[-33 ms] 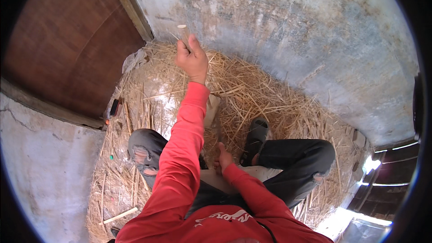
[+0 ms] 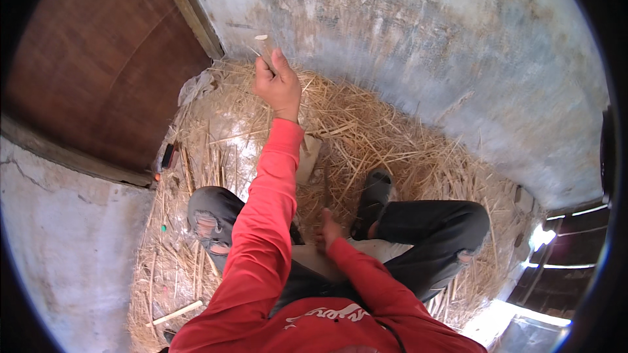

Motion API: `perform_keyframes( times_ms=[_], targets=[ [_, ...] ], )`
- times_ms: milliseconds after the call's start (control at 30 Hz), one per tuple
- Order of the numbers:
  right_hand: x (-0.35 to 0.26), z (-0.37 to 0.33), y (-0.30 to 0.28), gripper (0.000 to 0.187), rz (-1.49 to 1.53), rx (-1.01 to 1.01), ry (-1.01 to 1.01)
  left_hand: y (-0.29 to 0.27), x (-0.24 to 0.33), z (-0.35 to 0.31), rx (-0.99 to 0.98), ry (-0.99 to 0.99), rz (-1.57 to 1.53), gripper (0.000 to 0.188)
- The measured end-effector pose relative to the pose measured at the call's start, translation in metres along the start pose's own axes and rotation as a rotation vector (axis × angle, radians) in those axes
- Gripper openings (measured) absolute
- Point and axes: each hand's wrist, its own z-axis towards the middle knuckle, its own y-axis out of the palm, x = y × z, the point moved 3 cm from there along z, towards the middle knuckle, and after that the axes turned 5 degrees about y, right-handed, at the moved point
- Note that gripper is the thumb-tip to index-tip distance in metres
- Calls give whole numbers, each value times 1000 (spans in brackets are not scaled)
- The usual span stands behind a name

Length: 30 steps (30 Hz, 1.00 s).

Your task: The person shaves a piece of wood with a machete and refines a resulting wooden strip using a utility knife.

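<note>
Straw (image 2: 366, 124) covers most of the floor (image 2: 226, 117) in the head view, lying thickest along the wall; pale, dusty ground shows through at the left. The wall (image 2: 392, 39) is plaster, grey-white, with a darker worn patch and brown stains. At the upper left, a brown panel (image 2: 98, 52) is set in a wooden frame (image 2: 190, 10). At the lower right, bright light enters past dark boards (image 2: 566, 245).

The left hand (image 2: 280, 85) is raised above the straw and closed around a stick (image 2: 265, 47), thumb laid along it. The pale cut end of the stick projects beyond the fingers, near the wall in the picture. The right hand (image 2: 330, 229) is located low between the knees, closed around the near end of a long, narrow, dark tool (image 2: 326, 186). The tool points away from the body; its handle is hidden and its outline blurred.

A wooden block (image 2: 309, 160) rests on the floor, left of the tool. A grey sandal (image 2: 375, 193) is on the right foot. A peeled stick (image 2: 175, 314) lies at the lower left. A dark object (image 2: 168, 155) lies beside the frame.
</note>
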Motion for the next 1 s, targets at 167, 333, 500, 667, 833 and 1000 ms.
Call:
perform_keyframes(
  times_ms=[167,333,500,667,833,1000],
  targets=[
    [-84,-69,-7,60,19,-243,-347,-14,-8,5,19,-35,43,42],
    [-124,-113,15,59,165,-425,-1007,-17,-11,12,39,-43,11,42],
    [5,52,-6,56,-347,-117,-433,-16,-10,10,7,-37,58,42],
    [-21,-5,9,55,-91,-105,-162,-33,-19,12,50,-68,-32,40],
    [-69,-66,16,50,-68,-322,-719,-39,-29,15,87,-44,32,39],
    [-31,-2,5,49,-209,-210,-1265,-35,-22,19,98,-72,8,38]
  ],
)
